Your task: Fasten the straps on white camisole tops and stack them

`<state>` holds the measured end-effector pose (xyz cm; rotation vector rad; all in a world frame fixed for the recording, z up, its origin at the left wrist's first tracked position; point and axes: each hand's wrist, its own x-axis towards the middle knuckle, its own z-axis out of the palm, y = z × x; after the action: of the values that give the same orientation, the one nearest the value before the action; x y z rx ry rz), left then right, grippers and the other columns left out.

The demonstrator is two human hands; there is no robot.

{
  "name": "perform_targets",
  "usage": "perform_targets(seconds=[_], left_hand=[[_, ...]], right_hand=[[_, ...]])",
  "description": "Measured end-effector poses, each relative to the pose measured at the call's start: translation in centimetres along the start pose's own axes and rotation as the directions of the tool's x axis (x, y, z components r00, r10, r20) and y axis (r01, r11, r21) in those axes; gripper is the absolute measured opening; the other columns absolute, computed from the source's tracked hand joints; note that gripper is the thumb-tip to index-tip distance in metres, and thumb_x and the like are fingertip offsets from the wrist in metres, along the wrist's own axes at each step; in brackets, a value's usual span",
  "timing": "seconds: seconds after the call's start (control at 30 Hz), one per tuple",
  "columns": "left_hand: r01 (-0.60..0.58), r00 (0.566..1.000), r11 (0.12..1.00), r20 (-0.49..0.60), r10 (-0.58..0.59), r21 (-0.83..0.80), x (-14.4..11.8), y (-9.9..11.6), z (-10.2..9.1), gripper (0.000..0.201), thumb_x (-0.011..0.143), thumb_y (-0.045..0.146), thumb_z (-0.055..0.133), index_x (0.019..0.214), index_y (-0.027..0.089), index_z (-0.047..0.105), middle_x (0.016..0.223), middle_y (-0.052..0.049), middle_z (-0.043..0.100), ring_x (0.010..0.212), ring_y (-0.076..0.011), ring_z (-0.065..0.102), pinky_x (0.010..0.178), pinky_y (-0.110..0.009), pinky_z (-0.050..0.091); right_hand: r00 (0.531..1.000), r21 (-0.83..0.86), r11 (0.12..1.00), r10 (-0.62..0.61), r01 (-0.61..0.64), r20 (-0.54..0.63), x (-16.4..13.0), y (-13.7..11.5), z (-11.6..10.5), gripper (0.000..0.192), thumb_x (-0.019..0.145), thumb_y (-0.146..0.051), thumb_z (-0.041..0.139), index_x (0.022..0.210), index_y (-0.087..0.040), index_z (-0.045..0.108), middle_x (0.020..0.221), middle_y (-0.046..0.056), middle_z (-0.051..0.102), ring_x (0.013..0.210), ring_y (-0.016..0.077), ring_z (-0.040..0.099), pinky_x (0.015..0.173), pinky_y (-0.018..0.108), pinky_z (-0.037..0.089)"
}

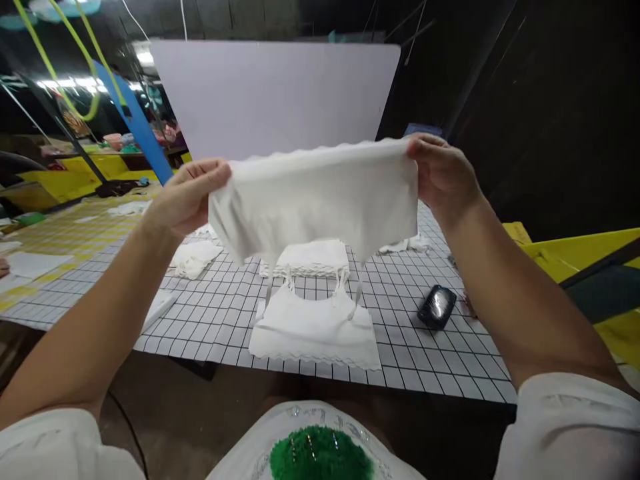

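Left hand [186,198] and right hand [446,172] pinch opposite ends of the top [317,197]. Its long axis runs crosswise above the table [410,347].

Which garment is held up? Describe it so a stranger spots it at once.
Start at the big pale board at the back. In front of it, the left hand and right hand stretch a white garment, wavy edge up, straps dangling. Unlike the white pieces on the gridded table, this one is held in the air.
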<state>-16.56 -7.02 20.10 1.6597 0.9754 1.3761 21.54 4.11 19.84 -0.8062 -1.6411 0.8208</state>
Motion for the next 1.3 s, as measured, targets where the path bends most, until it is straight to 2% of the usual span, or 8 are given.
perform_targets(seconds=[0.23,0.43,0.53,0.67,0.83,0.97,1.07,1.3], left_hand=[[-0.05,0.996,0.907,0.087,0.015,0.418,2.4,-2.8,-2.4,0.036,0.086,0.041,0.074,0.079,0.007,0.066,0.072,0.001,0.059,0.072,-0.0091,0.054,0.078,-0.027,0.041],[-0.311,0.922,0.341,0.194,0.337,0.887,6.9,-1.2,-2.4,0.051,0.087,0.048,0.063,0.107,0.003,0.071,0.084,0.002,0.062,0.109,-0.019,0.056,0.107,-0.05,0.02],[-0.328,0.886,0.217,0.221,0.408,0.919,8.3,-0.2,-1.6,0.052,0.092,0.048,0.057,0.121,0.006,0.069,0.094,-0.002,0.067,0.121,-0.0261,0.052,0.105,-0.055,0.015],[-0.213,0.912,0.313,0.073,0.403,0.926,7.5,-3.3,-0.9,0.034,0.085,0.039,0.073,0.098,0.007,0.075,0.096,-0.009,0.068,0.122,-0.0325,0.049,0.109,-0.058,0.018],[-0.082,0.984,0.695,-0.055,0.172,0.715,1.7,-14.5,0.7,0.011,0.079,0.029,0.073,0.082,0.019,0.07,0.118,-0.009,0.061,0.102,-0.0247,0.057,0.094,-0.043,0.044],[0.143,0.989,0.792,-0.062,-0.132,0.593,-3.5,-21.1,2.9,0.015,0.082,0.026,0.058,0.09,0.018,0.068,0.095,-0.007,0.07,0.067,-0.0158,0.063,0.066,-0.032,0.053],[0.21,0.978,0.828,-0.114,-0.177,0.52,-6.4,-22.1,3.9,0.017,0.082,0.026,0.058,0.093,0.017,0.068,0.08,-0.004,0.071,0.068,-0.0183,0.07,0.072,-0.033,0.059],[-0.106,0.99,0.754,0.139,0.02,0.648,-14.0,-21.6,4.2,0.016,0.09,0.023,0.056,0.092,0.02,0.071,0.091,-0.005,0.072,0.081,-0.0183,0.07,0.068,-0.029,0.06]], right_hand=[[0.973,-0.188,0.98,-0.024,0.068,0.23,0.9,2.5,-0.8,0.027,0.076,-0.042,0.082,0.076,-0.016,0.073,0.084,0.002,0.071,0.088,0.0145,0.062,0.072,0.035,0.044],[0.95,-0.399,0.864,-0.251,0.307,0.187,4.3,2.4,-1.4,0.026,0.066,-0.037,0.092,0.071,-0.022,0.072,0.076,0.005,0.064,0.096,0.0217,0.051,0.081,0.04,0.043],[0.916,-0.445,0.803,-0.379,0.395,0.129,4.7,1.5,-1.8,0.024,0.068,-0.046,0.089,0.074,-0.033,0.07,0.091,0.008,0.066,0.112,0.0305,0.042,0.097,0.048,0.041],[0.91,-0.589,0.717,-0.406,0.372,0.082,2.2,3.7,-2.0,0.022,0.072,-0.043,0.087,0.07,-0.03,0.069,0.101,0.009,0.061,0.111,0.0317,0.043,0.106,0.054,0.032],[0.943,-0.608,0.723,-0.213,0.328,0.256,-5.4,12.9,-0.9,0.018,0.08,-0.038,0.078,0.072,-0.024,0.07,0.094,0.007,0.061,0.104,0.0289,0.05,0.094,0.052,0.04],[0.929,-0.619,0.72,-0.097,0.313,0.357,-11.4,18.2,0.5,0.02,0.085,-0.034,0.071,0.07,-0.021,0.069,0.086,0.006,0.066,0.088,0.0249,0.054,0.087,0.05,0.045],[0.944,-0.598,0.751,-0.103,0.28,0.313,-14.8,18.5,1.0,0.02,0.087,-0.031,0.07,0.071,-0.02,0.067,0.084,0.007,0.069,0.084,0.0241,0.054,0.08,0.046,0.049],[0.942,-0.541,0.79,-0.133,0.288,0.308,-22.9,16.4,1.8,0.008,0.088,-0.015,0.067,0.081,-0.02,0.068,0.087,0.007,0.068,0.088,0.0234,0.056,0.076,0.041,0.053]])
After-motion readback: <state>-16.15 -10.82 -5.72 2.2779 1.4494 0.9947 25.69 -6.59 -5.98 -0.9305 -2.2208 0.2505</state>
